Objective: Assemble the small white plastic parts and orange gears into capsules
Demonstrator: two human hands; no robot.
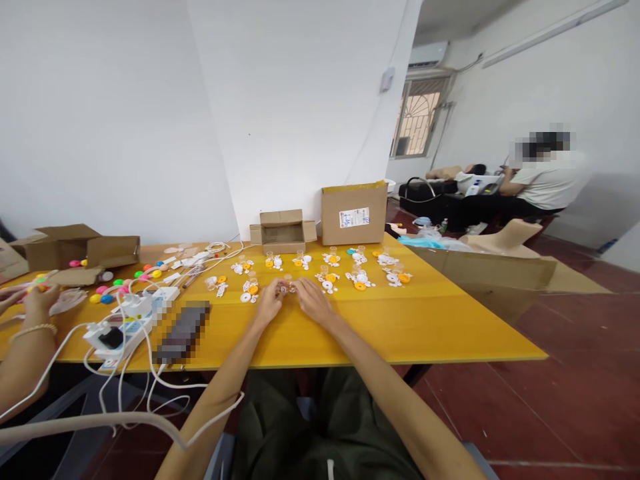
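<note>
The left hand (270, 301) and right hand (314, 301) are close together above the table (430, 327), fingers bent inward. Small white pieces (284, 289) show at the fingertips, between the two hands; how firmly each hand grips them cannot be determined.

Just left of the left hand lie an orange disc (253, 290) and a white ring (245, 298). Right of the right hand, well apart from the fingers, is another orange disc (359, 287) among white parts. Further similar groups, several with clear cups, stand in rows beyond.

Behind the rows are a small open carton (283, 215) and, to its right, a larger labelled box (354, 230). To the left are a blurred dark slab (183, 331), a power strip (163, 300) with white cables and coloured balls (106, 299). At the far left, a co-worker's hand (41, 303) is over the table. A seated person (547, 180) is in the background at right.
</note>
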